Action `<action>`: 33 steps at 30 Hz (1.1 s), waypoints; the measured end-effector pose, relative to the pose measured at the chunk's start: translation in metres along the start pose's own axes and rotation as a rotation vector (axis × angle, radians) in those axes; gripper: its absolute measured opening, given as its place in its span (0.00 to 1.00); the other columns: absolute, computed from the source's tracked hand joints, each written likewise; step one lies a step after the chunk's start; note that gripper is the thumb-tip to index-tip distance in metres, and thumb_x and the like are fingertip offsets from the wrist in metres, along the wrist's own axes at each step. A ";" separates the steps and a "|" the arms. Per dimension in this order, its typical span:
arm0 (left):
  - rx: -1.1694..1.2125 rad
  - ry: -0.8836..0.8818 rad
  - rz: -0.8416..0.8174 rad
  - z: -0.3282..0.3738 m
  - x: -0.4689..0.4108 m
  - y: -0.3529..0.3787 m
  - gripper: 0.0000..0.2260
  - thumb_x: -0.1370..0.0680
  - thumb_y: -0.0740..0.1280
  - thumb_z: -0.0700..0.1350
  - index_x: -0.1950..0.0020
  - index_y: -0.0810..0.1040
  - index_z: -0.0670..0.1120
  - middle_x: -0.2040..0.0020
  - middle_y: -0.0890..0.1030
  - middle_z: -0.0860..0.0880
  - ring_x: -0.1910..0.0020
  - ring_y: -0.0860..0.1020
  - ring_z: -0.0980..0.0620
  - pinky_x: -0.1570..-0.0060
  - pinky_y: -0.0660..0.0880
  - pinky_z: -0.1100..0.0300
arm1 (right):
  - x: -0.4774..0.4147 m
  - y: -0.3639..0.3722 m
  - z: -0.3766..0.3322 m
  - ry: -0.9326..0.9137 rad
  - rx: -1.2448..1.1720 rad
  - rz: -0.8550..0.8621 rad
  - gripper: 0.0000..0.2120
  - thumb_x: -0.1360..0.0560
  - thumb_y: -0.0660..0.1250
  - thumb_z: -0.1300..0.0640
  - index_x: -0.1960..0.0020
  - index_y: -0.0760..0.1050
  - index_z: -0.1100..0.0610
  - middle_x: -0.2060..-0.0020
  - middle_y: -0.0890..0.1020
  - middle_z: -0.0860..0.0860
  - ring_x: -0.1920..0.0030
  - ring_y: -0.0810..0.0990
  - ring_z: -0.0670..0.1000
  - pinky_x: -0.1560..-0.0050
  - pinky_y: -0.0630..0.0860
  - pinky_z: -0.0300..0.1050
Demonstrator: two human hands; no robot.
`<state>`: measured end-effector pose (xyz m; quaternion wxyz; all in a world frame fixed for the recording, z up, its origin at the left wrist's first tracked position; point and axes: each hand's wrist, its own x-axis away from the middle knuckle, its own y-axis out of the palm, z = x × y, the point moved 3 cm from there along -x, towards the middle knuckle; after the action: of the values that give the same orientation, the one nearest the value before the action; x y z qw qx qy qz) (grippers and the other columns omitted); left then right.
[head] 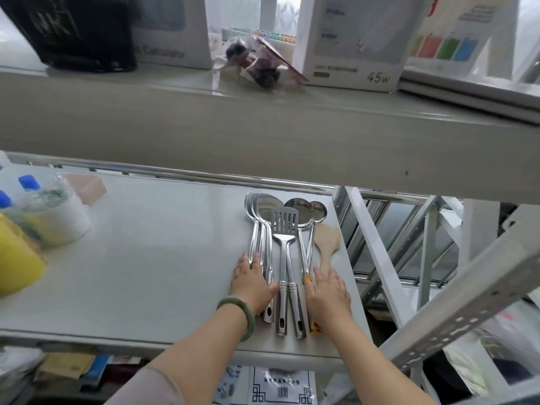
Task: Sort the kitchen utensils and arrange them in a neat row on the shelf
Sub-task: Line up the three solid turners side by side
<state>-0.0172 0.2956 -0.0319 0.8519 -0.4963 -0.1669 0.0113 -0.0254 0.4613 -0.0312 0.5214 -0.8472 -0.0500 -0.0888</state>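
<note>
- My left hand [253, 280] lies flat and open, palm down, fingers together, resting on the handles at the left edge of the utensil group. It grips nothing. A green bangle [238, 312] circles that wrist.
- My right hand [327, 296] is likewise flat and open, pressed against the right edge of the group, covering the lower handles there.
- Between my hands lie two steel handles, side by side and touching; one belongs to a slotted spatula [284, 222].
- Left of the spatula, several steel spoons [261, 211] overlap closely.
- Right of it sit two ladles [306, 211], their handles crossing; one handle has an orange end by my right thumb.
- Furthest right is a wooden spatula [327, 241], near the shelf's edge.
- All lie pointing away from me on the pale shelf [152, 258].
- Far left stand blue-capped bottles [43, 211] and a yellow container [17, 261].
- The upper shelf holds white boxes [350, 39].
</note>
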 end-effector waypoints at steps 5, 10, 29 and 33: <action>0.032 -0.006 0.052 -0.007 0.006 0.001 0.36 0.23 0.57 0.62 0.23 0.44 0.48 0.21 0.45 0.45 0.23 0.47 0.46 0.24 0.49 0.51 | 0.007 -0.004 -0.008 -0.064 -0.011 0.103 0.26 0.22 0.52 0.45 0.26 0.53 0.49 0.24 0.49 0.55 0.24 0.45 0.55 0.26 0.47 0.55; 0.213 0.015 0.170 -0.020 0.017 -0.004 0.26 0.21 0.57 0.52 0.25 0.55 0.47 0.25 0.59 0.44 0.26 0.58 0.46 0.26 0.56 0.52 | 0.021 -0.001 -0.051 -0.365 -0.197 0.229 0.20 0.25 0.61 0.63 0.33 0.69 0.58 0.33 0.72 0.56 0.31 0.68 0.54 0.28 0.63 0.46; 0.359 -0.074 0.045 -0.066 0.016 -0.031 0.10 0.26 0.66 0.48 0.50 0.82 0.45 0.55 0.85 0.45 0.54 0.81 0.45 0.51 0.77 0.55 | 0.015 0.031 -0.112 -0.060 -0.309 -0.052 0.22 0.26 0.63 0.62 0.32 0.69 0.55 0.38 0.78 0.55 0.39 0.76 0.55 0.38 0.70 0.45; 0.361 -0.073 0.064 -0.085 0.018 -0.039 0.09 0.26 0.66 0.48 0.50 0.82 0.47 0.54 0.85 0.46 0.55 0.81 0.46 0.54 0.76 0.57 | 0.021 0.041 -0.128 -0.047 -0.398 -0.086 0.23 0.28 0.63 0.63 0.33 0.69 0.56 0.38 0.78 0.55 0.39 0.76 0.55 0.38 0.71 0.46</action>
<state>0.0193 0.2079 -0.0318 0.9196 -0.3398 -0.1773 0.0863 -0.0098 0.3285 -0.0068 0.3382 -0.9324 -0.0800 -0.0992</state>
